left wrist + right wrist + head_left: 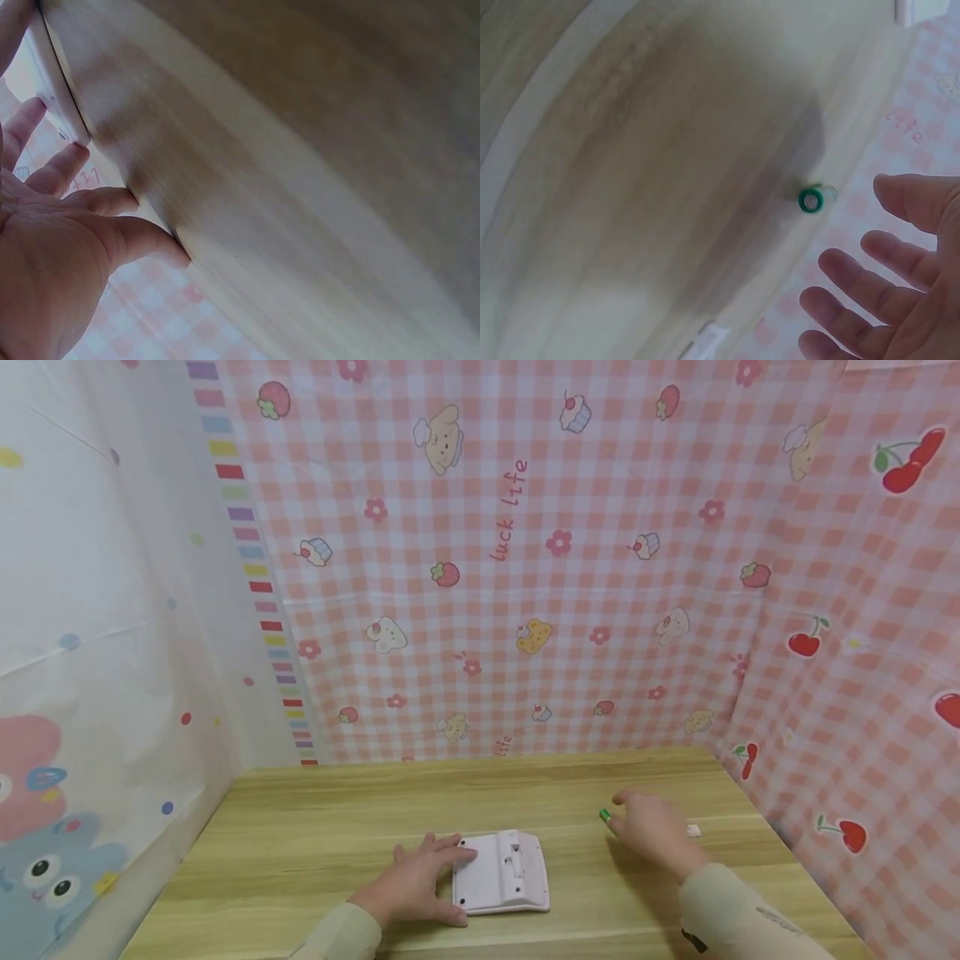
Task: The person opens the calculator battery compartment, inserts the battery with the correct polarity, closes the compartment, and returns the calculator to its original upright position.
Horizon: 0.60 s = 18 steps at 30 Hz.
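A white calculator lies on its face, its back turned up and the battery compartment uncovered. My left hand rests at its left side with spread fingers, one on the back and the thumb by the near corner. In the left wrist view, fingertips touch the calculator's edge. To the right, my right hand hovers beside a small green battery. The right wrist view shows that battery on the table, apart from the loosely spread fingers.
A small white piece, like a battery cover, lies on the wooden table just beyond the right hand. Pink checked cloth hangs behind and at the right. White patterned cloth hangs at the left.
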Tool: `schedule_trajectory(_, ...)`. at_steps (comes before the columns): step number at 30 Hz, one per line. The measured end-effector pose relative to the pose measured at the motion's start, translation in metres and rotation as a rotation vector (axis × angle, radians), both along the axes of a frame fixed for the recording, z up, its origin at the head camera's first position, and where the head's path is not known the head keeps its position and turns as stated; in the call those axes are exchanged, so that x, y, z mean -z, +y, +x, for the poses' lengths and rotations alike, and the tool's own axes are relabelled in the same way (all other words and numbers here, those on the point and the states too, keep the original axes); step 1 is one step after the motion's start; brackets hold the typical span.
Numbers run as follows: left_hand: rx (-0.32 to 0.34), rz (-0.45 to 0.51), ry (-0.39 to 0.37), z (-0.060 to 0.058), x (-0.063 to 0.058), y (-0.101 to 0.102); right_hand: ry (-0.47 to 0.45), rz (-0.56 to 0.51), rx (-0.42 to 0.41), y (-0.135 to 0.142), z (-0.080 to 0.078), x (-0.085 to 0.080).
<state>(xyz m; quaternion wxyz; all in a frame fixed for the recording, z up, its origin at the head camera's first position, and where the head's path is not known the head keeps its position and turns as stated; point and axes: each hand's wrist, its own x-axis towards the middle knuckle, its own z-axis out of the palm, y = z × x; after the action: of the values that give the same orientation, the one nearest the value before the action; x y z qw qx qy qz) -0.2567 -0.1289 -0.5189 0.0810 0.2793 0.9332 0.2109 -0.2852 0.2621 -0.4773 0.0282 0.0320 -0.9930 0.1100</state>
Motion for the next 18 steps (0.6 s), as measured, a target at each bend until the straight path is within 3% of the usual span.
schedule_trajectory(18,-0.004,-0.002,-0.003,0.001,-0.001,-0.001,0.014,0.082,0.034,-0.006,-0.009,0.018)
